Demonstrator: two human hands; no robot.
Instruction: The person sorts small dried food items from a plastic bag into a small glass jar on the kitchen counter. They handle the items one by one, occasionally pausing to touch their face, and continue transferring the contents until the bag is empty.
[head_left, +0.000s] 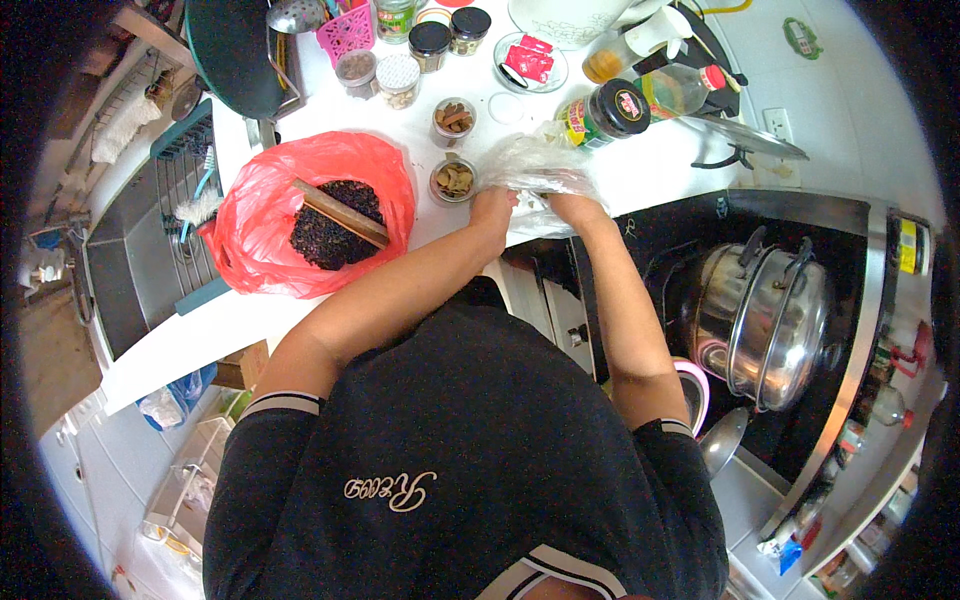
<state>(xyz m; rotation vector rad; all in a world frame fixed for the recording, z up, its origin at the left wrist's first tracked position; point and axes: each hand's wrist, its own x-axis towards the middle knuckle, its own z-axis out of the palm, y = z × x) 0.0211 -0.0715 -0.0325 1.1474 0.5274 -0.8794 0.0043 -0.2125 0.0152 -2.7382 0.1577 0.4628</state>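
Note:
Both of my hands hold a clear plastic bag (525, 165) at the counter's front edge. My left hand (493, 214) grips the bag's near left side, close to an open jar of dried leaves (453, 180). On the bag's right side, my right hand (576, 210) is closed on the plastic. Small pale bits show between the hands; what they are I cannot tell. Behind the leaf jar stands an open jar of bark pieces (454, 120). To the left, an open red plastic bag (255, 180) holds dark granules, with a wooden piece (341, 212) lying across them.
Black-lidded jars (430, 45), a glass dish with red packets (529, 64), a large green-labelled jar (600, 112) and a red-capped bottle (679, 90) stand behind. A metal sink (127, 262) is at left. A steel steamer pot (757, 322) sits on the black stove at right.

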